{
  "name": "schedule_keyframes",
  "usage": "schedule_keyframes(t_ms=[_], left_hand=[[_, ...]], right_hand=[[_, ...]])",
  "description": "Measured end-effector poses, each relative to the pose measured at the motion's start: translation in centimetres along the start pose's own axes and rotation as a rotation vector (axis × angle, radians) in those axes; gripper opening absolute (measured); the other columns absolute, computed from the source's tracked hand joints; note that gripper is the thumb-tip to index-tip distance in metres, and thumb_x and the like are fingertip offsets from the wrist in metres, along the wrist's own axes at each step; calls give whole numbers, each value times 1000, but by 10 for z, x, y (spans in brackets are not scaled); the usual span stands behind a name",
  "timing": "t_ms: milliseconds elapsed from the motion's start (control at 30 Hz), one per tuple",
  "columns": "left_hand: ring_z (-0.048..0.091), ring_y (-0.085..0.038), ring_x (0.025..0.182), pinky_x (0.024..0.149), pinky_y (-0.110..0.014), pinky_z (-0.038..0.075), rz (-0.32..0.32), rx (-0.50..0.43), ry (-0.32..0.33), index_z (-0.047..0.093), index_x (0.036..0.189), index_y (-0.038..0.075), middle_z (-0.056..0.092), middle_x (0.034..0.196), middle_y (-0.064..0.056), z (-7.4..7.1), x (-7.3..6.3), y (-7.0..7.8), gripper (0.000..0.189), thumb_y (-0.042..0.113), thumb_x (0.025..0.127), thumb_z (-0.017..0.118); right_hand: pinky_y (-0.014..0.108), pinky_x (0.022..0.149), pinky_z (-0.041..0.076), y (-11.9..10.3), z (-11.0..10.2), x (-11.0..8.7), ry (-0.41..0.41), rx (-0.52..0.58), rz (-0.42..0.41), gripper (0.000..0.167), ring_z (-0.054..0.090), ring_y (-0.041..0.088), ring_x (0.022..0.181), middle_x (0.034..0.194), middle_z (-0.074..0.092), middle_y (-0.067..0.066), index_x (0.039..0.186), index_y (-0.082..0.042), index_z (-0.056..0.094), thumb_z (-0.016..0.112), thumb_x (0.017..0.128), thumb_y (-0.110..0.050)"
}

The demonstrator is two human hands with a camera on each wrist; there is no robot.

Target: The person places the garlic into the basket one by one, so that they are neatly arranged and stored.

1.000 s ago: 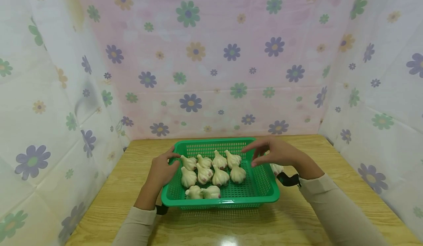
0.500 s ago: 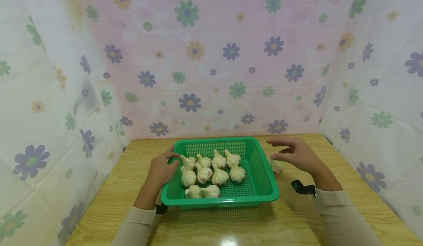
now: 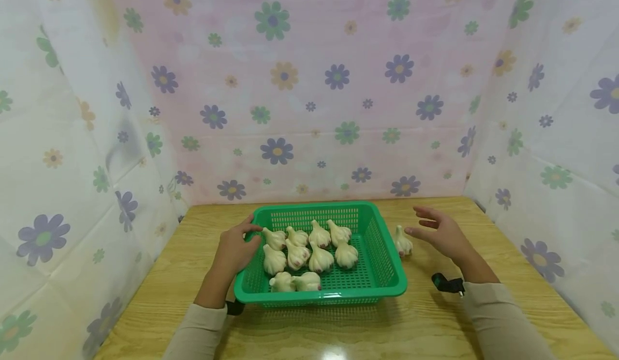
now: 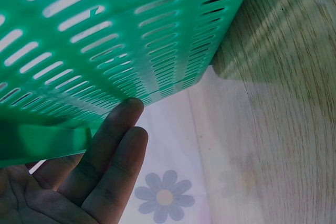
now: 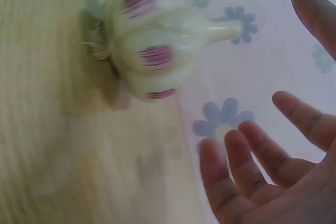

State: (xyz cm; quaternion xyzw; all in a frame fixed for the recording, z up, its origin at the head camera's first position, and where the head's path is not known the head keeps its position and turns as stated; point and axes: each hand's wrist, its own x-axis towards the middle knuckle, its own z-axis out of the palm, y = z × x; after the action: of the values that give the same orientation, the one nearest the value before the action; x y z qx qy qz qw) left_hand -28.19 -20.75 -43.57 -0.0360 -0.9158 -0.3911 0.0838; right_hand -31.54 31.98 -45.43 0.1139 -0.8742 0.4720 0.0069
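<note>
A green plastic basket [image 3: 333,294] holds several pale garlic bulbs [image 3: 321,258], most of them towards its left side. At the basket's left rim is my left hand [image 3: 237,247], its thumb and index finger over the edge. In the left wrist view, fingers [image 4: 123,150] of that hand lie along the outside of the slotted wall. One more garlic bulb [image 3: 403,243] stands on the table just right of the basket, stem up. Beside this bulb my right hand [image 3: 445,236] hovers with fingers spread and nothing in it. Purple patches mark the bulb [image 5: 157,40] in the right wrist view.
The wood-grain table [image 3: 309,330] carries the basket. Flower-print cloth [image 3: 309,91] encloses it at the back and both sides. A black wrist-camera mount [image 3: 447,285] juts below my right wrist.
My right hand has moved right, from over the basket's right side to beyond the loose garlic bulb, which now shows fully. My left hand and the basket have stayed put.
</note>
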Motion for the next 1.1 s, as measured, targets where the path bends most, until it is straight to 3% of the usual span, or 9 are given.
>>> schedule_keyframes(t_ms=[167, 533, 1100], left_hand=[[25, -13, 39, 40, -24, 32, 0, 9, 1, 75, 127, 15, 39, 166, 2, -1, -1, 1, 35, 22, 98, 55], [26, -12, 40, 41, -25, 33, -7, 12, 1, 74, 128, 16, 39, 166, 3, -1, -1, 2, 35, 22, 99, 55], [26, -13, 41, 41, -27, 33, -4, 2, -5, 74, 128, 16, 38, 166, 3, -1, -1, 1, 34, 23, 100, 56]], right_hand=[[56, 96, 56, 14, 14, 4, -66, 44, 63, 84, 40, 55, 142, 162, 33, 29, 162, -14, 35, 74, 95, -45], [57, 95, 55, 10, 35, 6, -59, -133, 102, 82, 55, 51, 129, 150, 47, 34, 153, -5, 47, 76, 91, -50], [51, 89, 56, 8, 38, 3, -34, -189, 151, 77, 61, 37, 116, 133, 62, 24, 146, -3, 55, 78, 89, -49]])
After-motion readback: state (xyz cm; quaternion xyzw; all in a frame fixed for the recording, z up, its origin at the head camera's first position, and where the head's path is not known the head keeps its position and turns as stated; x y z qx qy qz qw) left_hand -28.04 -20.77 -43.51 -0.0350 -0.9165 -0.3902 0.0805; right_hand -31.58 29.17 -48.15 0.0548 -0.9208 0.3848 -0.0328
